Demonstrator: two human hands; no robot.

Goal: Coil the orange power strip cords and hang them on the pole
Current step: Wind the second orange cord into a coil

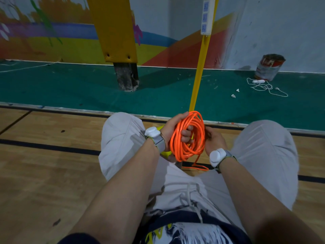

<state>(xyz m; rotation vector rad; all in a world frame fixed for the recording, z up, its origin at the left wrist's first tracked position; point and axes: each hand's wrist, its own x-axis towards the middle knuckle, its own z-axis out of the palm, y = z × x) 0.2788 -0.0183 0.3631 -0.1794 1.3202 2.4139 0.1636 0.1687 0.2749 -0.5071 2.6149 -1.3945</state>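
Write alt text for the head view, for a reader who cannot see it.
A seated person's left hand grips a coil of orange cord, and the right hand holds its right edge. Ahead stands a yellow pole with a white power strip on it.

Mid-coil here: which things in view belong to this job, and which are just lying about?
Job: orange cord coil, left hand gripping it, right hand pinching its edge, yellow pole, white power strip on it.
Lying about: paint can, white cable on floor, paper scraps, padded post.
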